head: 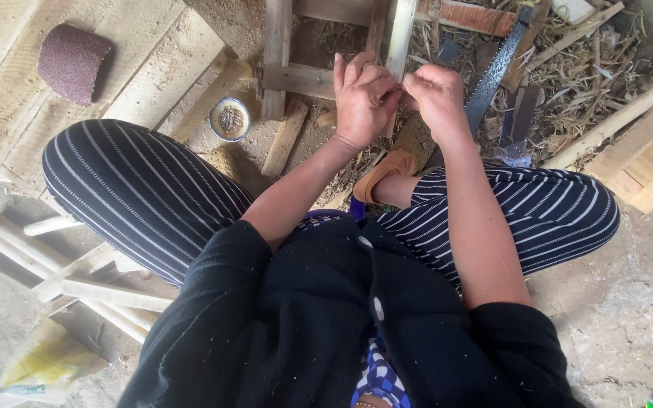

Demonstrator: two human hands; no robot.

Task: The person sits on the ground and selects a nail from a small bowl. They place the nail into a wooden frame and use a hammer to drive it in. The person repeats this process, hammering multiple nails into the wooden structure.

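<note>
I sit on the ground with my knees apart in striped trousers. My left hand (364, 98) and my right hand (438, 98) meet in front of me at a pale upright wooden bar (401, 34) of a small wooden frame (296, 79). The fingertips of both hands pinch together against that bar; anything small held between them is hidden. The left hand's fingers are partly spread over the bar, and the right hand is closed into a pinch. My foot in a tan shoe (398, 159) rests just below the hands.
A hand saw (493, 75) lies to the right of the hands among straw and wood scraps. A small round bowl (230, 119) sits on the left beside planks. A roll of dark red sandpaper (73, 62) lies at the far left. Pale wooden sticks (77, 283) lie by my left knee.
</note>
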